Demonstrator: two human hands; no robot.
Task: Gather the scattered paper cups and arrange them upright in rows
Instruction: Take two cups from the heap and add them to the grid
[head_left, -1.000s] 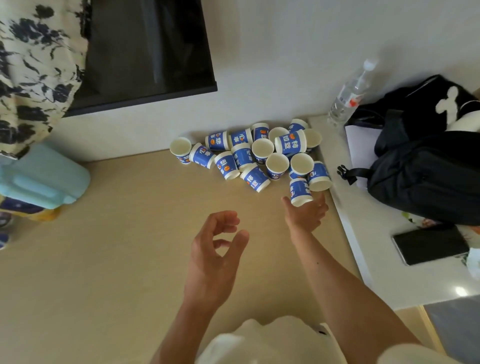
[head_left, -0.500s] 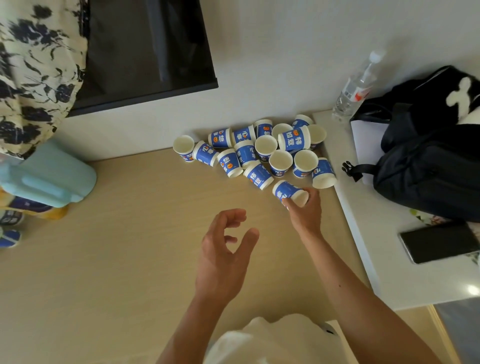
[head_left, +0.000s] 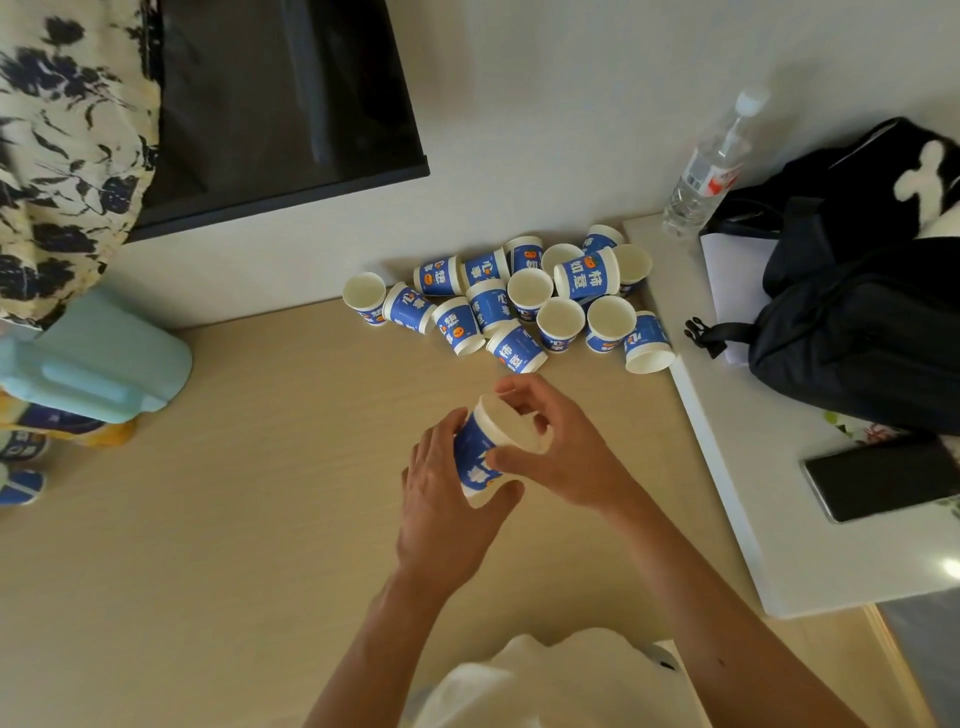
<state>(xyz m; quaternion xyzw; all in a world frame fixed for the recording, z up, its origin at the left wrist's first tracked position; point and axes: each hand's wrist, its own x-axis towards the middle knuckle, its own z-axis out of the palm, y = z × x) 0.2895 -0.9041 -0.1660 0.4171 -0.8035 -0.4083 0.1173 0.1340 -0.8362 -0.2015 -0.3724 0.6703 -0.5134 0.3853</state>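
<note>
Paper cup (head_left: 485, 452), head view: I read it as held off the worktop (head_left: 234, 519), tilted, with its rim toward the pile of cups (head_left: 519, 306). The left hand (head_left: 447, 509) curls round the blue body. The right hand (head_left: 561, 457) pinches the white rim. The pile lies at the far edge of the worktop, some cups upright and most on their sides, with no row formed. My judgement is that the first cup is being righted. The next move calls for turning it mouth-up and setting it on bare worktop with a light grip.

Held cup (head_left: 475, 452) hovers before the cup pile (head_left: 530, 293); backpack (head_left: 857, 332) and phone (head_left: 883, 483) lie on the right counter (head_left: 727, 441)
</note>
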